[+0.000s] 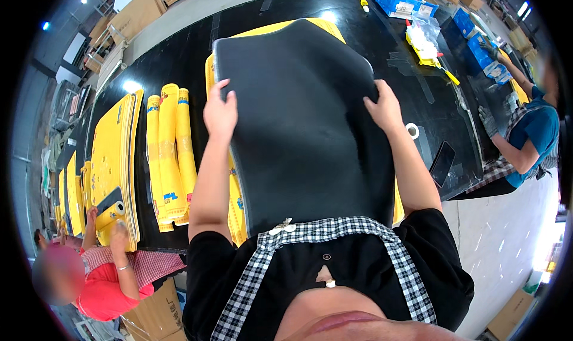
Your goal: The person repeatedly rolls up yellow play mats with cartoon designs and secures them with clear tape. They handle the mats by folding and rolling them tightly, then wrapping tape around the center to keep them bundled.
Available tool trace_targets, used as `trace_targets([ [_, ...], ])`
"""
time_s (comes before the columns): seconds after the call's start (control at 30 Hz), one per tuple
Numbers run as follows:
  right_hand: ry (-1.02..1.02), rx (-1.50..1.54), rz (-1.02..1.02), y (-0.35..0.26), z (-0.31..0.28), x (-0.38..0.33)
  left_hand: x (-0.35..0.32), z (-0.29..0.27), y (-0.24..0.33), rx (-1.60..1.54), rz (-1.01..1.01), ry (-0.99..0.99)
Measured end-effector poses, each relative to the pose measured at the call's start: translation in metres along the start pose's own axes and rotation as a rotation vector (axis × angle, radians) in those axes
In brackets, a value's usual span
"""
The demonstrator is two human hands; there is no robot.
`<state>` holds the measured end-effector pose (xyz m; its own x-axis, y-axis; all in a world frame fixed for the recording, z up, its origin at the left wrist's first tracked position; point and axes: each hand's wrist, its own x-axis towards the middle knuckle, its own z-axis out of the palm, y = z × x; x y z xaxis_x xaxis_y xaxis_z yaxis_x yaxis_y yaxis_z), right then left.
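I hold a large black foam panel [304, 126] up against my front, its lower edge at my chest and its top reaching toward the far side of the black worktable [179, 60]. My left hand [219, 114] grips the panel's left edge, fingers curled over the rim, thumb on the face. My right hand [385, 108] clasps the right edge the same way, fingers wrapped round it. Both hands are closed on the panel, roughly level with each other.

Under the panel a yellow printed mat [310, 27] lies flat on the table; only its far corner and strips along the panel's sides show. Just left of my left arm three narrow yellow strips [170, 150] lie side by side, running from the near edge away from me. Farther left, near the table's left end, a stack of yellow mats [113, 156] lies, and a person in a red top has a hand [119, 236] on its near corner.

On the right part of the table a roll of tape [412, 130] lies just beside my right forearm, and a dark phone [442, 163] rests near the right edge. Blue trays [400, 0] stand at the far right corner. A person in a blue shirt [534, 132] works at the right edge
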<state>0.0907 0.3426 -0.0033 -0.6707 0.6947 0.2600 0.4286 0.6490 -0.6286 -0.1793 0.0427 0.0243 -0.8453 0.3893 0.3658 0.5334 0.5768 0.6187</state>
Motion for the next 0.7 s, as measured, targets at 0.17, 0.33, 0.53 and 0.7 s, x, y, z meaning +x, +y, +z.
trace_targets([
  [0.17,-0.249,0.465,0.286,-0.008,0.035,0.023,0.004,-0.009,-0.093,0.274,-0.333,-0.138],
  [0.33,-0.275,0.513,0.539,0.036,0.069,0.052,0.000,0.020,-0.147,0.186,-0.412,-0.024],
  [0.53,0.174,-0.015,0.033,-0.023,0.050,0.040,0.010,0.016,-0.104,0.175,-0.020,0.120],
  [0.7,0.032,-0.111,0.206,0.007,0.052,0.084,0.077,0.030,-0.112,0.201,-0.286,0.010],
])
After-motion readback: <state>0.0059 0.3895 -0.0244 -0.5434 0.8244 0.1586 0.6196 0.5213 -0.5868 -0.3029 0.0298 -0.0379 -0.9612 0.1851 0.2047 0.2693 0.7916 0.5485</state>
